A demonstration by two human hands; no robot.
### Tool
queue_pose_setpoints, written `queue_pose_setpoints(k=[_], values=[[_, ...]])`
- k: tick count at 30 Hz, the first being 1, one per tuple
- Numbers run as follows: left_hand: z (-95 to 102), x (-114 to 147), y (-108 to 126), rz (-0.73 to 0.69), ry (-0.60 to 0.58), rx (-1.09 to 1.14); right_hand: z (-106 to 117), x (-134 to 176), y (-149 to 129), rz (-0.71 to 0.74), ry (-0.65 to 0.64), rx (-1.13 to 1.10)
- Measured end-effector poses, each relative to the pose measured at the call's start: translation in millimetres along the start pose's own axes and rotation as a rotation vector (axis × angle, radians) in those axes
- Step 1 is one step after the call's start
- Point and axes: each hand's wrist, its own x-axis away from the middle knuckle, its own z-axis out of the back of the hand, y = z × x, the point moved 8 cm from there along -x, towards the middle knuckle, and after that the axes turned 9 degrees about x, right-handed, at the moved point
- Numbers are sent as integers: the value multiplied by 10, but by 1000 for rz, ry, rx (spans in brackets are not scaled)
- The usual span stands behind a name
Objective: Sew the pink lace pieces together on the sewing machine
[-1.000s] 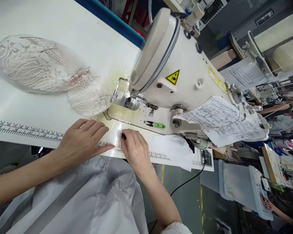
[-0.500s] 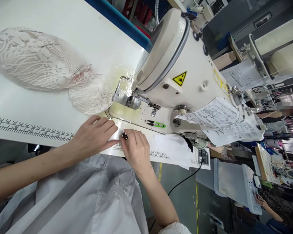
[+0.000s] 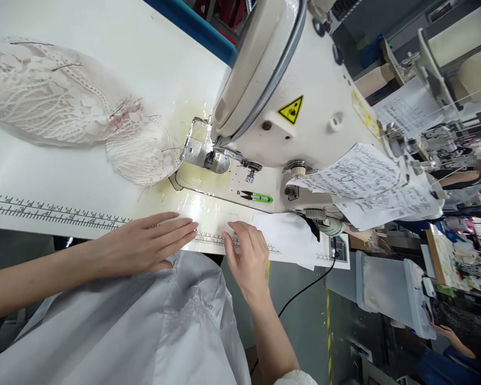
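My left hand (image 3: 154,240) lies flat along the front edge of the white table, its fingers stretched out over the printed ruler (image 3: 208,238). Nothing shows in it. My right hand (image 3: 248,251) rests a little to the right, curved, with thumb and fingers apart and nothing visible between them; its palm is hidden. Beyond both hands stands a sewing machine (image 3: 280,107) with a metal needle plate (image 3: 204,155). White lace fabric (image 3: 56,101) lies bunched on the table to the left, its near end touching the plate area.
Green thread snips (image 3: 258,197) lie on the machine bed. A white cloth piece (image 3: 286,235) sits by the right hand, partly over the edge. Handwritten paper (image 3: 353,176) hangs on the machine. A black cable (image 3: 304,294) runs below. Another person's hand (image 3: 444,331) shows at lower right.
My hands have moved apart, the right one to the right, the left one flattening out. The small dark shiny round piece at my right fingertips no longer shows. The view has shifted slightly.
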Motion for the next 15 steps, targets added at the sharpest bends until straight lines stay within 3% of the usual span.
queue_pose_setpoints(k=[3, 5, 8, 11, 13, 15], values=[[110, 241, 169, -70, 125, -71, 70, 70, -122, 25, 34, -76], [224, 260, 205, -13, 225, 19, 107, 76, -209, 1, 24, -218], [357, 139, -9, 412, 354, 351, 47, 55, -332, -98, -139, -535], [315, 70, -167, 875, 403, 724, -94, 54, -487, -149, -365, -695], [296, 9, -158, 994, 398, 865, -143, 36, -524, -157, -401, -706], [286, -33, -152, 1033, 388, 936, -149, -2, -489, -172, -342, -735]])
